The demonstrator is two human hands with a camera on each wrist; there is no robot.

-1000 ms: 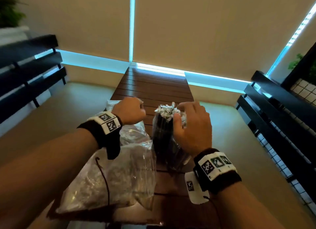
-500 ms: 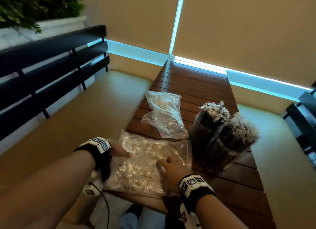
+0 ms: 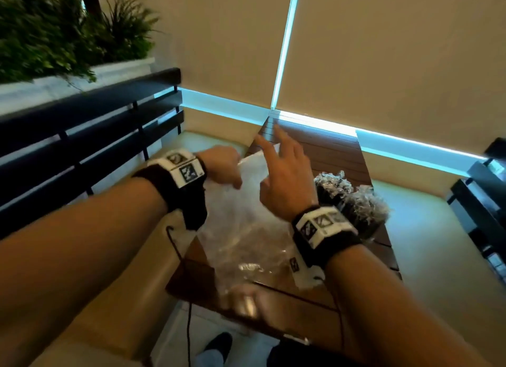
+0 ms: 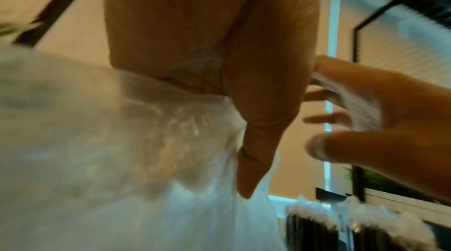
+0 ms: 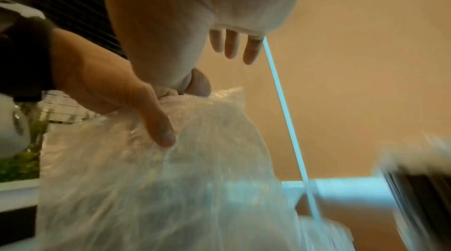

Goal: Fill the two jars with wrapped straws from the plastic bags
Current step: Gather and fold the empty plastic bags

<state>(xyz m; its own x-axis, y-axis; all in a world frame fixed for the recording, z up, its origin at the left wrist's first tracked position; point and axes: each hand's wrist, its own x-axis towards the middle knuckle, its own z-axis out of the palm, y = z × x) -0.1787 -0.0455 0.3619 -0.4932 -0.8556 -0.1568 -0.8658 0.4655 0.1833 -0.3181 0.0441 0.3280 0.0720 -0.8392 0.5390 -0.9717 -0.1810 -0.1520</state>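
My left hand point(image 3: 232, 172) pinches the top edge of a clear plastic bag point(image 3: 246, 229) and holds it up, so the bag hangs down to the brown slatted table point(image 3: 336, 153). In the left wrist view thumb and fingers point(image 4: 253, 139) clamp the crinkled bag point(image 4: 122, 139). My right hand point(image 3: 271, 161) hovers just right of the bag's top, fingers point(image 5: 231, 46) straight and spread, holding nothing. Two dark jars point(image 3: 353, 202) crammed with wrapped straws stand side by side right of my right wrist. What the bag contains is blurred.
A black slatted bench back point(image 3: 82, 136) and a beige seat cushion point(image 3: 109, 298) run along the left, with a planter of greenery point(image 3: 54, 38) above. Beige blinds point(image 3: 383, 51) close the far side. Another dark bench point(image 3: 482, 202) stands at the right. A wrist cable point(image 3: 189, 325) dangles off the table's near edge.
Both hands lay on the bag flat on the table half a second ago. The left hand has since taken the bag's top and raised it; the right hand rose alongside, open.
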